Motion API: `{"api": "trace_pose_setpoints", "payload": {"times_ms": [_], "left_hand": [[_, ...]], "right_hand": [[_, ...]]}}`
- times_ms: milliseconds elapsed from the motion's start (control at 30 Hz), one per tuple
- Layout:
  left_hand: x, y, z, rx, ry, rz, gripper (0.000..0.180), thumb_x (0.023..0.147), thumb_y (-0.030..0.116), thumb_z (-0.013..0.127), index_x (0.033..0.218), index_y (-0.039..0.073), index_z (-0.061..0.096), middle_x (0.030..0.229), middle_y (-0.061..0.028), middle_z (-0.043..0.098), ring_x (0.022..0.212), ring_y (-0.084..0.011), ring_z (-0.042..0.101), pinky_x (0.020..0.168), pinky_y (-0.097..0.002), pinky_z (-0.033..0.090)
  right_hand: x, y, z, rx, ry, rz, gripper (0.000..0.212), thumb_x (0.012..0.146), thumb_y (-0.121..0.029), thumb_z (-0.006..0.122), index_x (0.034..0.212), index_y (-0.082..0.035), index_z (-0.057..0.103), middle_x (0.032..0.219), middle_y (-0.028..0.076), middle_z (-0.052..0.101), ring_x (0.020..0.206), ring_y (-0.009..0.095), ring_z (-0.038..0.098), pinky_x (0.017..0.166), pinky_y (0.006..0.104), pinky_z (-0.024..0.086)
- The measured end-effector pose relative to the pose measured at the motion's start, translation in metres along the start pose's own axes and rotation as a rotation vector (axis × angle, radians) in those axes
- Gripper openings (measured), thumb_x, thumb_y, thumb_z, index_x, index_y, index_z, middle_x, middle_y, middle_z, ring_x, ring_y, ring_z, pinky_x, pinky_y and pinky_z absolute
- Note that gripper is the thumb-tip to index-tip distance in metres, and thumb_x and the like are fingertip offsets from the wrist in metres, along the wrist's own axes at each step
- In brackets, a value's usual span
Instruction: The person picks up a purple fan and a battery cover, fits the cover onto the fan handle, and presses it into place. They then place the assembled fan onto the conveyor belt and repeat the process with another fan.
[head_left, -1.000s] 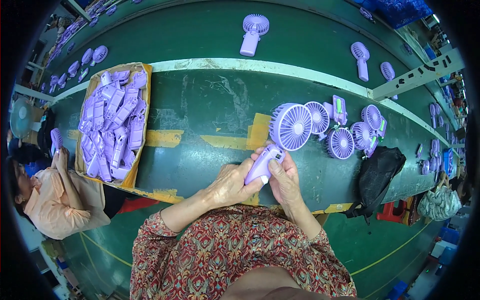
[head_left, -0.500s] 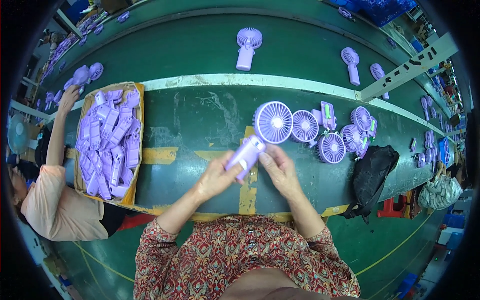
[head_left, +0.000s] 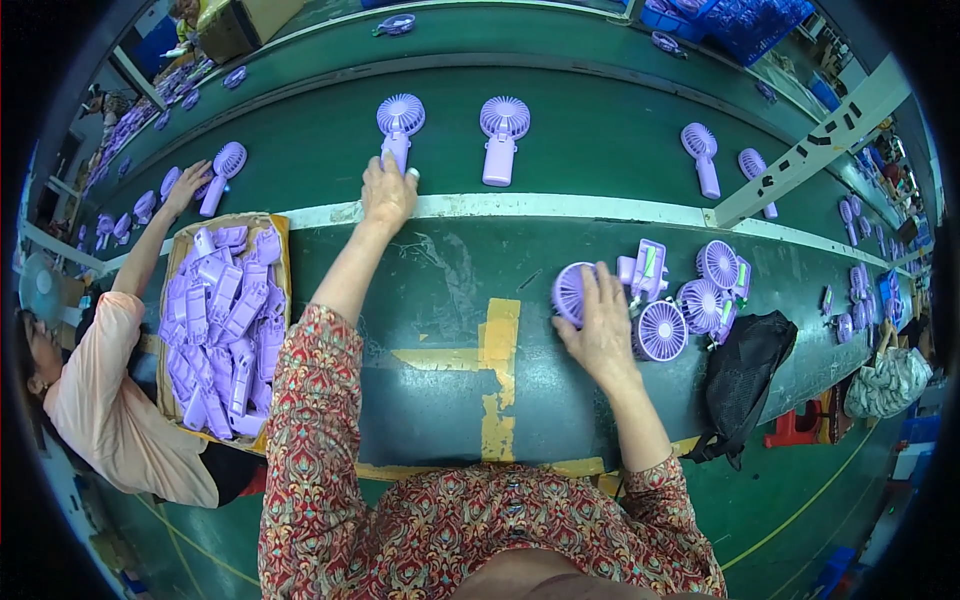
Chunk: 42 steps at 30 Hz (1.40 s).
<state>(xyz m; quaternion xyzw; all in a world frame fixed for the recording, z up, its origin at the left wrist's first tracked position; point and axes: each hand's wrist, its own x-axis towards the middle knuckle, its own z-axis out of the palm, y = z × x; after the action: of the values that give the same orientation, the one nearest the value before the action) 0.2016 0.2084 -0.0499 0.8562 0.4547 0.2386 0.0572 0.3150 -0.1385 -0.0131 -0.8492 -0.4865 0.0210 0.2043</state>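
**Both hands out on the green bench, each on a purple fan part**

We see the left hand (head_left: 388, 192) stretched far forward over the pale strip (head_left: 560, 207) that divides the bench (head_left: 440, 400) from the green belt (head_left: 580, 140) behind it. Its fingers are wrapped round the handle of a purple handheld fan (head_left: 399, 123), which lies on the belt with its round head pointing away from us. Just beside it, to the right, lies a second fan (head_left: 502, 135) — same colour, same way round, not touched.

The right hand (head_left: 603, 325) rests on the bench nearer the body, palm down, fingers spread narrowly over a round purple fan head (head_left: 568, 293); we cannot tell whether they grip it or merely lie on it. Just right of this hand sits a cluster of fan heads and parts (head_left: 690, 295), and beyond them a black bag (head_left: 745, 375) at the bench edge.

To the left, a cardboard tray (head_left: 278, 235) holds a heap of purple handle shells (head_left: 222, 320). A co-worker in a peach top reaches a hand (head_left: 186, 186) up to another fan (head_left: 222, 170) on the belt. Two more fans (head_left: 702, 155) lie farther right on the belt, well apart from either hand. Worn yellow tape (head_left: 497, 375) marks the bench between the arms.
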Motion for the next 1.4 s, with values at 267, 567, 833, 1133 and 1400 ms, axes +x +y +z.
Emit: {"api": "trace_pose_setpoints", "payload": {"times_ms": [267, 567, 833, 1133, 1400], "left_hand": [[-0.121, 0.069, -0.07, -0.578, -0.549, 0.12, 0.059, 0.086, 0.037, 0.057, 0.122, -0.008, 0.046, 0.123, -0.0267, 0.049, 0.116, -0.0375, 0.047, 0.1, -0.0389, 0.036], [-0.168, 0.049, -0.112, -0.463, -0.861, 0.168, 0.083, 0.062, 0.033, 0.08, 0.126, -0.005, 0.044, 0.125, -0.0238, 0.049, 0.117, -0.0343, 0.047, 0.1, -0.0371, 0.037], [-0.172, 0.055, -0.13, -0.446, -0.878, 0.074, 0.069, 0.054, 0.023, 0.084, 0.109, -0.005, 0.053, 0.1, -0.0193, 0.059, 0.095, -0.0266, 0.059, 0.083, -0.0353, 0.048], [-0.178, 0.037, -0.138, -1.168, -0.612, -0.273, 0.057, 0.064, 0.013, 0.08, 0.112, 0.002, 0.051, 0.1, -0.0073, 0.061, 0.09, -0.0131, 0.059, 0.083, -0.0285, 0.049], [-0.189, 0.064, -0.165, -1.481, -0.676, -0.088, 0.071, 0.057, 0.017, 0.084, 0.118, 0.003, 0.05, 0.109, -0.0077, 0.058, 0.102, -0.0167, 0.056, 0.091, -0.0318, 0.046]], "right_hand": [[-0.01, -0.061, 0.038, 0.229, 0.023, -0.144, 0.087, 0.067, -0.018, 0.076, 0.135, 0.002, 0.025, 0.136, 0.028, 0.029, 0.124, 0.046, 0.031, 0.104, 0.0486, 0.031], [-0.006, -0.032, -0.011, 0.282, -0.314, -0.451, 0.057, 0.079, -0.002, 0.055, 0.133, -0.003, 0.036, 0.138, 0.018, 0.036, 0.131, 0.034, 0.031, 0.108, 0.041, 0.029], [-0.014, -0.008, -0.023, -0.077, -0.404, -0.406, 0.039, 0.079, -0.001, 0.056, 0.117, 0.003, 0.052, 0.113, 0.019, 0.054, 0.115, 0.033, 0.047, 0.101, 0.0409, 0.036], [-0.043, -0.006, -0.007, 0.902, -0.642, 0.204, 0.028, 0.085, -0.021, 0.062, 0.104, -0.002, 0.054, 0.081, 0.013, 0.064, 0.071, 0.023, 0.064, 0.064, 0.0328, 0.052], [-0.056, -0.012, 0.013, 1.757, -0.761, 0.59, 0.039, 0.088, -0.042, 0.056, 0.102, -0.005, 0.054, 0.073, 0.006, 0.062, 0.053, 0.012, 0.061, 0.045, 0.0208, 0.05]]}}
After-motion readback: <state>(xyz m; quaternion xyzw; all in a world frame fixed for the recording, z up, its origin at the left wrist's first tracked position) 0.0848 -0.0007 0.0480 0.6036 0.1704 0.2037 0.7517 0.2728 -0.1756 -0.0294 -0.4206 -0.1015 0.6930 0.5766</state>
